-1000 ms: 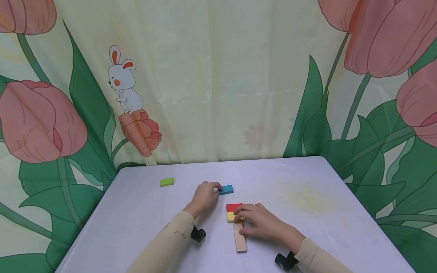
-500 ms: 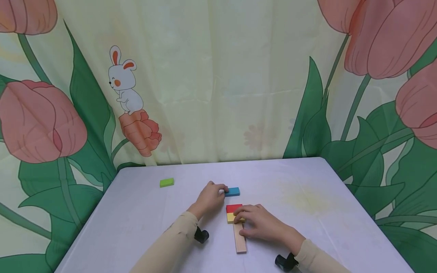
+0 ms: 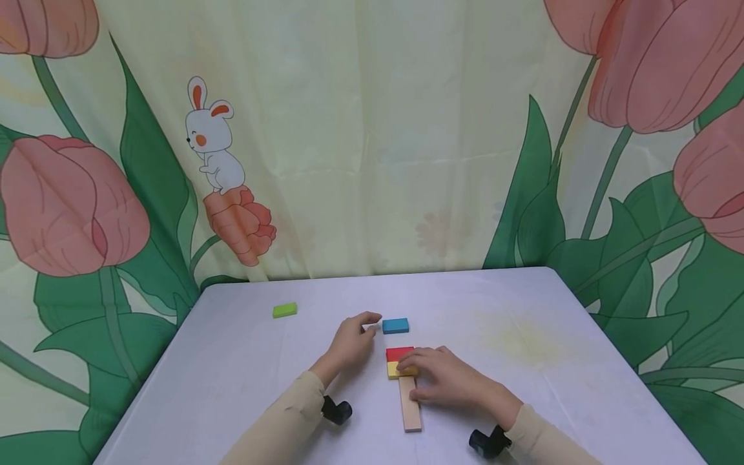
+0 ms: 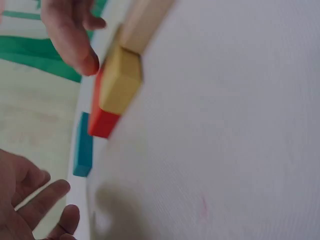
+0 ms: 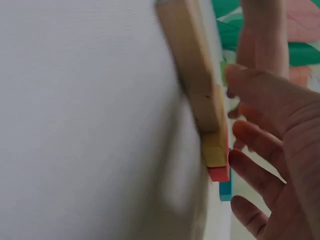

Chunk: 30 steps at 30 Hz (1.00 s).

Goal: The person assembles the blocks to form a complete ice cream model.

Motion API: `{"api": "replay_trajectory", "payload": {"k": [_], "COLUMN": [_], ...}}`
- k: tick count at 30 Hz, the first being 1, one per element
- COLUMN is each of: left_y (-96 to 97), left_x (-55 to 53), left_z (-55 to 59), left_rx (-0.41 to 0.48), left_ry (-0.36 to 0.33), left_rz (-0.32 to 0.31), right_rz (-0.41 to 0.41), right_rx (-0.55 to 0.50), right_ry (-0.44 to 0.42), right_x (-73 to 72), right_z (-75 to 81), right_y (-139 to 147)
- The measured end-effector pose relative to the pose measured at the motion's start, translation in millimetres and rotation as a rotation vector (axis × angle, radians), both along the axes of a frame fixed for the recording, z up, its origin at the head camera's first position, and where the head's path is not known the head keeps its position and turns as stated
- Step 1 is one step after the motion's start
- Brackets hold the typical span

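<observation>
Head view, step in hand: apparently lining up small blocks, with the flat blue rectangular block of painted-looking wood (image 3: 395,325) lying beyond the row, apart from it.
Head view, next move: probably calls for a fresh pinch on the blue block and a short, straight draw towards the red end.
Head view, row: flat red rectangular block (image 3: 398,352), flat yellow rectangular block (image 3: 392,371), then long plain-wood block (image 3: 411,414), touching in turn.
Head view, left hand (image 3: 351,340): just beside the blue block, thumb and forefinger parted, gripping nothing.
Head view, right hand (image 3: 450,378): over the yellow block, fingers loosely bent.
Head view, flat lime-green rectangular block (image 3: 285,310): well apart, left of both hands.
Left wrist view, blue block: beyond the red one; left fingers spread, clear of it.
Right wrist view, right fingers: separated, alongside the row; contact cannot be told.
</observation>
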State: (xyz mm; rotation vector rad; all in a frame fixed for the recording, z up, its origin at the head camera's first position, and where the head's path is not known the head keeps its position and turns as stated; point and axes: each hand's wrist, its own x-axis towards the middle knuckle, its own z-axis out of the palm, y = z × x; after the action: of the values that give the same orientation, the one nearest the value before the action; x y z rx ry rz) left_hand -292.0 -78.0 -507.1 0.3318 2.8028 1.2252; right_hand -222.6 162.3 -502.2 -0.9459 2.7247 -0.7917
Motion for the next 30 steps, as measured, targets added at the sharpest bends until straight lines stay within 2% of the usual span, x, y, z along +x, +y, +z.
{"api": "replay_trajectory", "payload": {"k": [3,6,9,12,16,21,30], "left_y": [-2.1,-3.9,-4.8,-4.2,-2.2,0.0,3.0], "left_x": [1.9,3.1,3.8,4.3,4.1,3.2,2.5], "left_z": [1.5,2.5,2.9,3.4,4.4,5.7,3.5], "left_rx": [0.163,0.278,0.334,0.35,0.348,0.343,0.328], "left_ry": [-0.09,-0.204,-0.282,-0.324,-0.342,-0.349,-0.36], "left_rz": [0.031,0.069,0.091,0.1,0.106,0.104,0.092], "right_rz": [-0.065,-0.187,-0.339,-0.442,-0.47,-0.471,-0.453], "right_rx": [-0.157,-0.301,-0.403,-0.47,-0.52,-0.551,-0.598], "right_ry": [-0.084,-0.156,-0.259,-0.361,-0.448,-0.516,-0.585], "right_x": [-3.7,-10.2,-19.3,-29.6,-41.9,-51.1,-50.1], "right_z": [7.5,11.0,9.6,4.9,-1.0,-5.4,-5.0], "right_y": [3,4,3,2,1,-2,-7]}}
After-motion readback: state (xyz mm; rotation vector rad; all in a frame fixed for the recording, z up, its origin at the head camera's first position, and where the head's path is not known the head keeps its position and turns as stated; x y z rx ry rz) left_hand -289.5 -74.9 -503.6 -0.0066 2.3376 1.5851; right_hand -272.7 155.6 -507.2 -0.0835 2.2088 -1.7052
